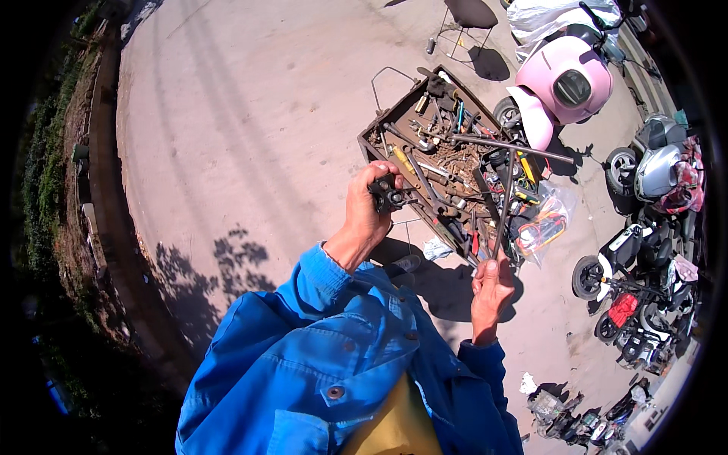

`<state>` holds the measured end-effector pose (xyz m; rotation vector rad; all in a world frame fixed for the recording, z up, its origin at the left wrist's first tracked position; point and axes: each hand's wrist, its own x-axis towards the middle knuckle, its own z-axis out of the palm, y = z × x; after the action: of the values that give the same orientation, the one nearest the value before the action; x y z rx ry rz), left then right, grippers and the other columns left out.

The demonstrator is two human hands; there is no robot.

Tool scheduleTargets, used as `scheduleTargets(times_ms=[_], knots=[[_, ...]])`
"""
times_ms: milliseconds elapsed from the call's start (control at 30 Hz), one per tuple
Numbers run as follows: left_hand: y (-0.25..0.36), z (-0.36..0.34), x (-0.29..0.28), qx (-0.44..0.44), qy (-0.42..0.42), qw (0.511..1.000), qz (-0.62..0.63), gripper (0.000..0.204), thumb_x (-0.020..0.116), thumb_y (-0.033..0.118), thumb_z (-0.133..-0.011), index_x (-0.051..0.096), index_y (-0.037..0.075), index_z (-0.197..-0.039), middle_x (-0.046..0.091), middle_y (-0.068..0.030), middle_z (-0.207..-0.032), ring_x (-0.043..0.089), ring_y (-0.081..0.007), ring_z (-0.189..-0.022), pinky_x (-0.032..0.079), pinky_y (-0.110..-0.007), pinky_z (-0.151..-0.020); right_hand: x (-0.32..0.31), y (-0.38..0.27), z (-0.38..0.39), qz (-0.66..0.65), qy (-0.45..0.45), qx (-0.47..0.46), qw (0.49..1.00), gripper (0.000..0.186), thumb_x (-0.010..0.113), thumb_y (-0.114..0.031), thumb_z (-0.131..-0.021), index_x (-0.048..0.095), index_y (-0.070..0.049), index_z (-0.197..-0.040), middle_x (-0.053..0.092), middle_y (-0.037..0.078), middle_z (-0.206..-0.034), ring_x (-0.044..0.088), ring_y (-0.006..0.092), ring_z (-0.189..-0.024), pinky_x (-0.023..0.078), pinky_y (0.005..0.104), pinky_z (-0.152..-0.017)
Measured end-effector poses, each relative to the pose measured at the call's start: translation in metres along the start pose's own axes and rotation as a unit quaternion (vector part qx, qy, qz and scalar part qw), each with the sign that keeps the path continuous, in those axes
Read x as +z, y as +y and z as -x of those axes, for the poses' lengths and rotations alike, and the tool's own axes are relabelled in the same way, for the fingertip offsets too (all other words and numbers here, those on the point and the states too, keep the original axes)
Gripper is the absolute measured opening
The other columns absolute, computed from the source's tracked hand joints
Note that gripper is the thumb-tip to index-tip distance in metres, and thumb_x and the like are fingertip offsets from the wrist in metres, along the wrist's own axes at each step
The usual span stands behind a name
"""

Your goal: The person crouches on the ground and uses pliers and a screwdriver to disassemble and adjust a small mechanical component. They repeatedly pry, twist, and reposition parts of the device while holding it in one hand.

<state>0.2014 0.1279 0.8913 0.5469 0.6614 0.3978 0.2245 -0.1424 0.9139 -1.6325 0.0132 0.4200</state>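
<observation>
My left hand (362, 211) is closed around a small black brake caliper (388, 195), a compact metal part with round faces showing. It is held up at the near left edge of the tool tray (367, 142). Over on the right, my right hand (493, 294) grips the lower end of a long T-handle wrench (506, 208). The shaft rises away from me across the tray's right part, and its crossbar lies at the far end. Inside the tray are several rusty wrenches, a yellow-handled tool (403, 159) and loose small metal parts.
A clear plastic bag (555, 216) hangs at the tray's right side. Beyond stand a pink scooter (557, 83) and a dark stool (472, 14). Several motorbikes line the right side, among them a silver scooter (658, 168). A low kerb (106, 174) runs along the left.
</observation>
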Motion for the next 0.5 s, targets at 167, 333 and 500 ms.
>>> scheduleTargets(times_ms=[167, 333, 500], knots=[[-0.016, -0.022, 0.010, -0.014, -0.029, 0.997, 0.063, 0.015, 0.059, 0.020, -0.091, 0.061, 0.005, -0.094, 0.061, -0.0063, -0.089, 0.059, -0.0163, -0.078, 0.047, -0.031, -0.066, -0.027, -0.017, 0.096, 0.257, 0.033, -0.172, 0.951, 0.042, 0.051, -0.019, -0.108, 0.057, -0.001, -0.145, 0.053, 0.002, -0.075, 0.045, 0.0062, -0.058, 0.033, 0.0229, -0.048], [-0.027, -0.028, 0.026, -0.024, -0.053, 0.996, 0.073, 0.015, 0.060, 0.021, -0.089, 0.060, 0.006, -0.092, 0.060, -0.0054, -0.085, 0.057, -0.0170, -0.077, 0.044, -0.032, -0.069, -0.028, -0.036, 0.116, 0.429, -0.003, -0.192, 0.883, 0.039, 0.053, -0.016, -0.106, 0.062, 0.001, -0.140, 0.069, 0.012, -0.086, 0.057, 0.0125, -0.061, 0.044, 0.0290, -0.053], [-0.030, -0.026, 0.032, -0.017, -0.056, 0.994, 0.088, 0.014, 0.060, 0.020, -0.086, 0.060, 0.007, -0.091, 0.059, -0.0047, -0.085, 0.057, -0.0169, -0.077, 0.044, -0.032, -0.069, -0.014, -0.056, 0.112, 0.435, 0.064, -0.355, 0.825, 0.009, 0.060, -0.010, -0.099, 0.066, -0.003, -0.101, 0.075, 0.017, -0.096, 0.070, 0.0317, -0.072, 0.055, 0.0367, -0.059]])
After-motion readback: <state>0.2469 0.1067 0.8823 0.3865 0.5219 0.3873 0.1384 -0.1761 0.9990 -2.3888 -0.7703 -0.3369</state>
